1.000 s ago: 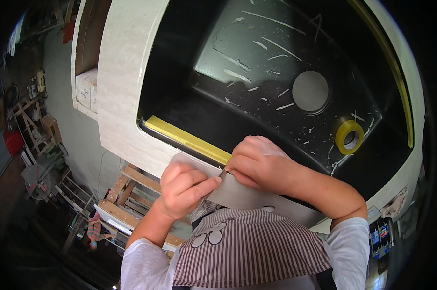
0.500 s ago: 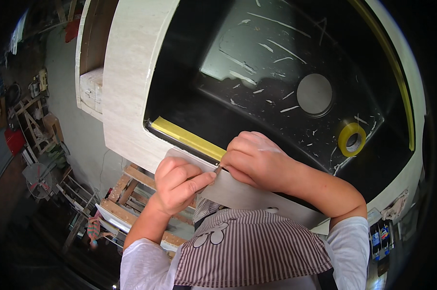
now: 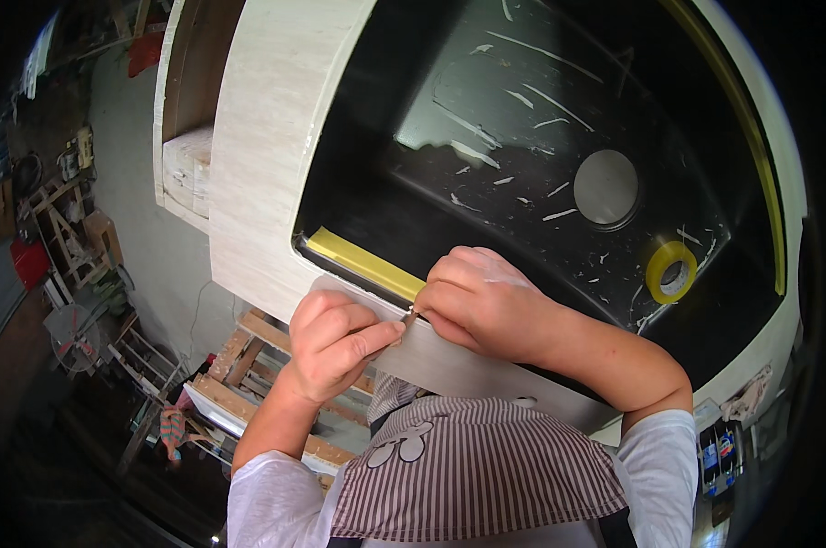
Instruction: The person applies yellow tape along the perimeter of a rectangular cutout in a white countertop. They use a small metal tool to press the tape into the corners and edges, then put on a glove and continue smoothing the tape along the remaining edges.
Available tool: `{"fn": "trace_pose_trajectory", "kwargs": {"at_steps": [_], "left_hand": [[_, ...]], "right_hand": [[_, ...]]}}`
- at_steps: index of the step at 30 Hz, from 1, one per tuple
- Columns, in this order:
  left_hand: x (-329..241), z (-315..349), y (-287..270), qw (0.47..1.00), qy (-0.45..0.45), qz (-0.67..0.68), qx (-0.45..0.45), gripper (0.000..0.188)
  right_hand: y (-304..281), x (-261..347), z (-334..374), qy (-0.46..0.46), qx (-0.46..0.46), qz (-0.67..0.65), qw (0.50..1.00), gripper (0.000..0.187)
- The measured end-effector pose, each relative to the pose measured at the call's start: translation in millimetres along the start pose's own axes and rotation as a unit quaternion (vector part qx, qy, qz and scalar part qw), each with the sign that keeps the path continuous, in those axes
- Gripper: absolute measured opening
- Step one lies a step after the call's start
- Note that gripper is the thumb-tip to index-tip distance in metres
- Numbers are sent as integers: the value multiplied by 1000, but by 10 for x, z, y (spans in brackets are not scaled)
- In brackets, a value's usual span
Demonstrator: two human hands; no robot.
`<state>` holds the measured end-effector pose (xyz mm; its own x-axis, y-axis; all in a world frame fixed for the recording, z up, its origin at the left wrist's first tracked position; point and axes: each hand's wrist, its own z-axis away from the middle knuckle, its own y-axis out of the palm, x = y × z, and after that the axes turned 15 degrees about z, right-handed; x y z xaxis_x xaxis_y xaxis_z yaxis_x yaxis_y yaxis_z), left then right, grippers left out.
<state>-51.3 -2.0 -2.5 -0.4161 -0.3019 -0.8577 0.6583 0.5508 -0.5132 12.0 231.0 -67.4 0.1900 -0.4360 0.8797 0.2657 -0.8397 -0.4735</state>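
Observation:
A black sink (image 3: 522,251) is set in a pale grey countertop (image 3: 265,137). Yellow tape (image 3: 363,265) runs along its near edge, up to my right hand (image 3: 486,297). The curled fingers of that hand press at this edge, and whatever they hold is hidden. Close beside it, my left hand (image 3: 338,342) is closed, thumb and forefinger pinching a small, thin, brownish piece (image 3: 409,320) against the seam. Its kind is too small to make out. The two hands' fingertips nearly meet there.
A roll of yellow tape (image 3: 671,272) lies inside the sink near the round drain hole (image 3: 605,187), among white scraps. More yellow tape (image 3: 767,173) lines the right edge. Wooden frames (image 3: 239,356) stand below left, with a fan (image 3: 72,336) farther off.
The sink and countertop have shifted a little to the right in view. My hands stay together, now slightly nearer the sink's left corner, with less of the near tape showing.

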Motion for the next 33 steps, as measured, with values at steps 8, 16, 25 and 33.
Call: {"fn": "trace_pose_trajectory", "kwargs": {"at_steps": [8, 16, 25, 33], "left_hand": [[66, -21, -133, 1000, -7, -3, 0, 35], [146, -29, -265, 1000, -9, 2, -2, 35], [211, -86, -409, 1000, -17, 5, -11, 29], [103, -198, -314, 993, -67, 75, -57, 27]], "right_hand": [[26, 20, -156, 3, 4, -3, 1000, 13], [47, 37, -293, 14, 30, 0, 999, 16], [80, 47, -458, 5, 1, -3, 1000, 14], [-265, 76, -575, -1, -44, 14, 999, 20]]}}
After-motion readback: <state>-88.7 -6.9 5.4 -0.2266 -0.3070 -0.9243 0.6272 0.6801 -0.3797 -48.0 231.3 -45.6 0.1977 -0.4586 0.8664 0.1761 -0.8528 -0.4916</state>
